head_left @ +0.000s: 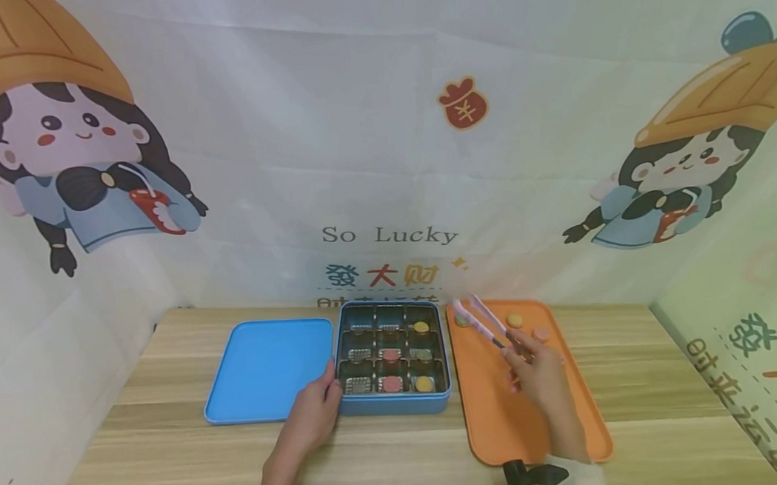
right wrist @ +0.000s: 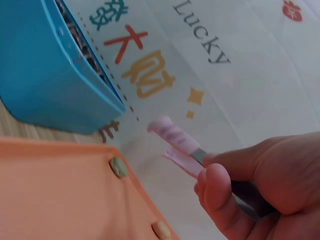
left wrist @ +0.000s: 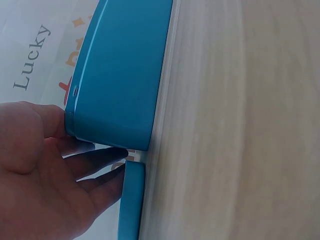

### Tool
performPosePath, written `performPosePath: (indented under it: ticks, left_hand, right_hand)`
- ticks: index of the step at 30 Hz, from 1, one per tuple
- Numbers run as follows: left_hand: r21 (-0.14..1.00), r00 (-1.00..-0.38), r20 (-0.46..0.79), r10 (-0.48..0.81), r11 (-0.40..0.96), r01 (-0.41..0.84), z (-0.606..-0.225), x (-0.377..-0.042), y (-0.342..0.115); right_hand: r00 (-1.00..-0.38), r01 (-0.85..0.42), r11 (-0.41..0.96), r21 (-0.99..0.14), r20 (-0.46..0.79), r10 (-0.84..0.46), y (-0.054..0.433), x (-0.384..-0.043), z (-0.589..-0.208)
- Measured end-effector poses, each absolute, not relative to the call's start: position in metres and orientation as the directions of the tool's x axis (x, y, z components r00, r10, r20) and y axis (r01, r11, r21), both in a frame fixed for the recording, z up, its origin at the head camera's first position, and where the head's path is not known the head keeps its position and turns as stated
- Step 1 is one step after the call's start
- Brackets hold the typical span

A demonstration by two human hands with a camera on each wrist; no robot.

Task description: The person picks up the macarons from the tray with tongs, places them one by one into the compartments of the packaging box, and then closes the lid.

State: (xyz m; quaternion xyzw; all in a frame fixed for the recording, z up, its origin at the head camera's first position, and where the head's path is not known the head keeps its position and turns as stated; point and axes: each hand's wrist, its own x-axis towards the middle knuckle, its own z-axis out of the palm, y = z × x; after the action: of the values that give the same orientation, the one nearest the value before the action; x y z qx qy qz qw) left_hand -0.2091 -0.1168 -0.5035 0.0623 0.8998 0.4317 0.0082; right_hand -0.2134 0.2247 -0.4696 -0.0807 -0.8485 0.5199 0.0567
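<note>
My left hand grips the front left corner of a blue box, thumb at the rim and fingers along the side wall. The box has a tray of dark compartments; several hold small round cookie-like pieces, such as a yellow one and a pink one. My right hand holds pink-tipped tongs, their tips apart with nothing between them. They hover over the back left of an orange tray, by a green piece. A yellow piece and a pink piece also lie there.
The blue lid lies flat just left of the box. All stands on a wooden table. A printed cloth hangs behind the table and at both sides.
</note>
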Motion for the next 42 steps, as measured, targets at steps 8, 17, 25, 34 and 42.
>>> performPosePath:
  ticks: [8,17,25,34,42]
  left_hand:
    - [0.779,-0.993,0.033,0.116,0.62,0.099,-0.504,-0.21,-0.117]
    - [0.779,-0.992,0.037,0.123,0.618,0.106,-0.505,-0.21,-0.117]
    - [0.783,-0.992,0.033,0.122,0.613,0.101,-0.504,-0.21,-0.117]
    - [0.783,-0.992,0.027,0.127,0.614,0.1,-0.503,-0.209,-0.118]
    - [0.779,-0.992,0.024,0.123,0.619,0.096,-0.504,-0.21,-0.118]
  right_hand:
    - [-0.941,0.178,0.486,-0.856,-0.003,0.338,0.243,-0.206,-0.469]
    - [-0.903,0.188,0.572,-0.799,0.089,0.421,0.247,-0.207,-0.488]
    - [-0.887,0.204,0.615,-0.761,0.121,0.445,0.247,-0.21,-0.495]
    - [-0.889,0.178,0.716,-0.675,0.202,0.411,0.247,-0.208,-0.495]
    - [-0.887,0.181,0.732,-0.656,0.213,0.41,0.246,-0.208,-0.493]
